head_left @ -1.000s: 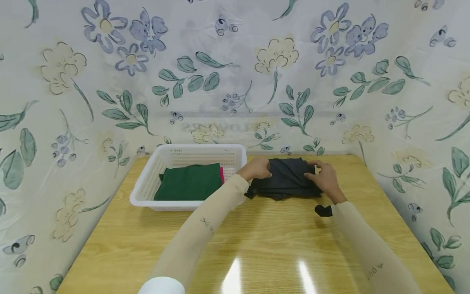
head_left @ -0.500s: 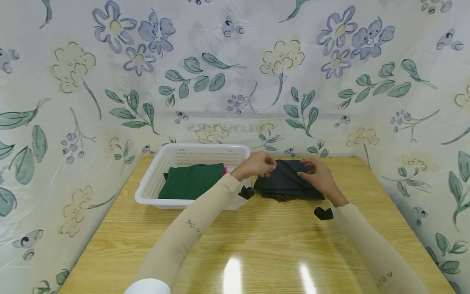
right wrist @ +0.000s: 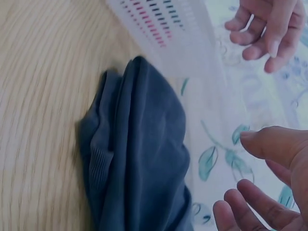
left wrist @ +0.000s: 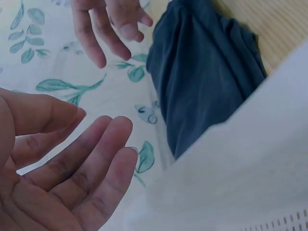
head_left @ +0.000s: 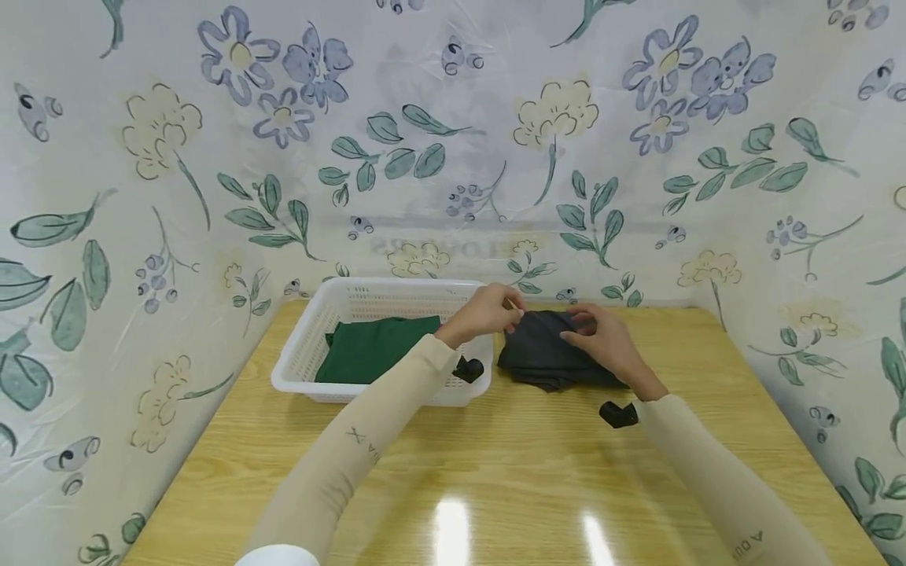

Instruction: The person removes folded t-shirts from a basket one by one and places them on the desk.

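Observation:
A dark grey folded garment (head_left: 541, 350) lies on the table, right of the basket; a ribbed edge shows on it in the right wrist view. My left hand (head_left: 491, 309) hovers over the basket's right rim, fingers loosely bent with nothing between them. Above the garment's right part is my right hand (head_left: 600, 336), its thumb and fingers apart and holding nothing. Both wrist views show a gap between the hands and the dark cloth (left wrist: 202, 72). Inside the white basket (head_left: 293, 383) lies a folded green garment (head_left: 378, 346), partly hidden by my left arm.
The wooden table (head_left: 524, 464) meets a flower-printed curtain (head_left: 495, 157) at the back and both sides. Pinkish-red cloth shows through the slots of the basket wall (right wrist: 187, 53) in the right wrist view. A black wrist piece (head_left: 619, 414) sits beside the right cuff.
My left hand has let go of the dark garment's left side and lifted away toward the basket. My right hand has come off the garment too, its fingers spreading. The head view has shifted slightly left.

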`<state>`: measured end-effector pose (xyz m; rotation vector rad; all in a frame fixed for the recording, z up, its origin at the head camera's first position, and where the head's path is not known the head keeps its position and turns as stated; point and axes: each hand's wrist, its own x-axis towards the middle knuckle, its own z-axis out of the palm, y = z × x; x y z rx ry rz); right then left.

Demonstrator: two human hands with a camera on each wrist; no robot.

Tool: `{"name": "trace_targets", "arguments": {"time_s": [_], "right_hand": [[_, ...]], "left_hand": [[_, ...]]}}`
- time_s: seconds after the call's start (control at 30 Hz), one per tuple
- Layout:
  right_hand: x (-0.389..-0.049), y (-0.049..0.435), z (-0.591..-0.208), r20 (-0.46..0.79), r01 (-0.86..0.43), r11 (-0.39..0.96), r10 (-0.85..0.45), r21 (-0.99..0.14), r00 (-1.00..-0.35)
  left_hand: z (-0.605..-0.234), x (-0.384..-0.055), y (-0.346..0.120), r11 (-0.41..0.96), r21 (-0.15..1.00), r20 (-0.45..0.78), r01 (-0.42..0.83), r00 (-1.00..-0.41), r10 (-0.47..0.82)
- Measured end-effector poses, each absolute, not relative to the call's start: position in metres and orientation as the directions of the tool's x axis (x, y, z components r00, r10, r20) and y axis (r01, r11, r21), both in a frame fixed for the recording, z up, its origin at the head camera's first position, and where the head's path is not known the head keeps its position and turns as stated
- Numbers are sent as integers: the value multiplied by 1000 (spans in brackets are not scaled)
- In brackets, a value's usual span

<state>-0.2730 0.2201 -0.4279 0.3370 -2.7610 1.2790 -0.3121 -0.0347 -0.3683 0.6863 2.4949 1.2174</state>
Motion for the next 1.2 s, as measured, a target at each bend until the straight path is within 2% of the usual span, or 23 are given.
{"name": "trace_targets", "arguments": {"time_s": [0.2, 0.73, 1.2], "right_hand": [[-273, 208, -420, 160, -257, 567, -216, -783, -963], [-270, 167, -405, 154, -280, 507, -276, -815, -949], [-268, 129, -401, 172, -322, 471, -334, -822, -927]], "left_hand": [[-366, -311, -45, 549, 773, -15, 320, -855, 519], [-373, -299, -97, 601, 721, -4, 345, -865, 501], [-385, -294, -151, 597, 750, 3, 285, -904, 428]]}}
